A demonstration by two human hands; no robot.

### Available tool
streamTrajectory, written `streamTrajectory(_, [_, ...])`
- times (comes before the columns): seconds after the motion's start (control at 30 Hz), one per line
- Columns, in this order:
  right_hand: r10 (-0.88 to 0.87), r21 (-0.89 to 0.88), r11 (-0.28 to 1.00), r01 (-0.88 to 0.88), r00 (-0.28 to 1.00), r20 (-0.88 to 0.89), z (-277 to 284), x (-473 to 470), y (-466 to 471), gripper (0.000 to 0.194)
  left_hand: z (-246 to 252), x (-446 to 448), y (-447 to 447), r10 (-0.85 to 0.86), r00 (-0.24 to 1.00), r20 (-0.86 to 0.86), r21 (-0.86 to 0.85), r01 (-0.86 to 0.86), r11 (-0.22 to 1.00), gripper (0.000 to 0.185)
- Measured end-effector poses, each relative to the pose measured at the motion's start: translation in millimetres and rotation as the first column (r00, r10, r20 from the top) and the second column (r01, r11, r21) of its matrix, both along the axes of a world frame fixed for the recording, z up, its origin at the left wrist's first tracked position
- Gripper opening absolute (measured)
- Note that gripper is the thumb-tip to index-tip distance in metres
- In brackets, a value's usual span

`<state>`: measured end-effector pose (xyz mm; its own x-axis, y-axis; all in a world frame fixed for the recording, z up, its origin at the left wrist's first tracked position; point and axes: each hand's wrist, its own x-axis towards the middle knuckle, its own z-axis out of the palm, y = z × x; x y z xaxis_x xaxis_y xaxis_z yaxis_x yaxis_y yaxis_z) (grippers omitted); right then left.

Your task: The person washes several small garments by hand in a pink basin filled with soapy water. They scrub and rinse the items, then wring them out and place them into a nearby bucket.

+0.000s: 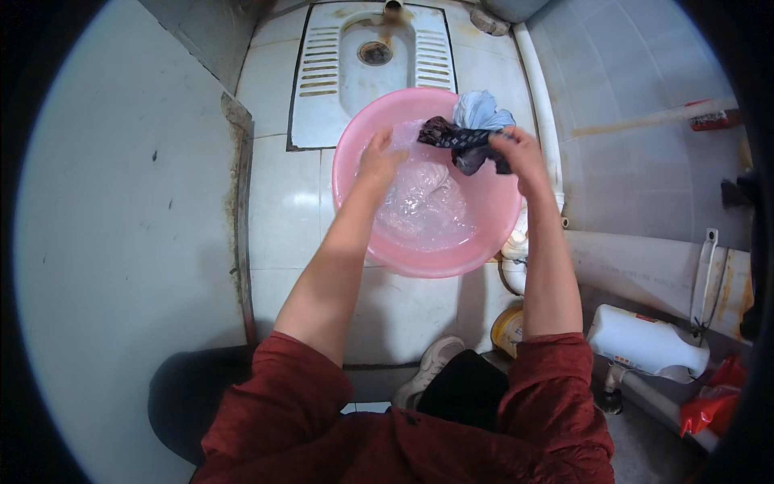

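A pink plastic basin [502,224] stands on the tiled floor, with sudsy water [417,230] and a pale cloth [432,184] partly under the surface. My right hand [521,154] grips a dark patterned cloth [468,142] at the basin's far right side. Behind it, a light blue cloth [484,110] lies bunched over the rim. Over the left part of the water is my left hand [382,160], its fingers apart and nothing visible in it.
Beyond the basin is a white squat toilet [375,36]. White pipes [629,257] run along the right wall. Below them are a white plastic bottle [641,340], a yellow tub [508,330] and a red plastic bag [716,399]. A door panel [133,212] borders the left side.
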<state>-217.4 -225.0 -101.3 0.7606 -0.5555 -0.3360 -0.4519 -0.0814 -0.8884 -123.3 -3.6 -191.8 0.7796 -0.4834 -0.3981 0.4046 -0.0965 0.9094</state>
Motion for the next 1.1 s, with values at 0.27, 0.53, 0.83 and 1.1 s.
streamTrajectory(0.27, [0.171,-0.606,0.686,-0.402,0.899,-0.404,-91,-31,73,0.016,-25,-100,2,-0.701,0.612,0.367,0.901,-0.046,0.432,0.037])
streamTrajectory(0.53, [0.264,0.209,0.950,-0.231,0.953,-0.151,-104,-43,30,0.009,-35,-11,22,0.137,0.861,-0.490,-0.209,-0.269,0.940,0.023])
streamTrajectory(0.83, [0.505,0.221,0.843,-0.490,0.863,-0.008,14,-17,7,0.003,17,-2,18,0.040,0.907,-0.419,-0.450,-0.246,0.858,0.030])
streamTrajectory(1.1, [0.418,0.374,0.781,-0.501,0.863,0.284,74,14,29,0.006,-12,-5,20,-0.069,0.972,0.224,0.451,-0.041,0.891,0.032])
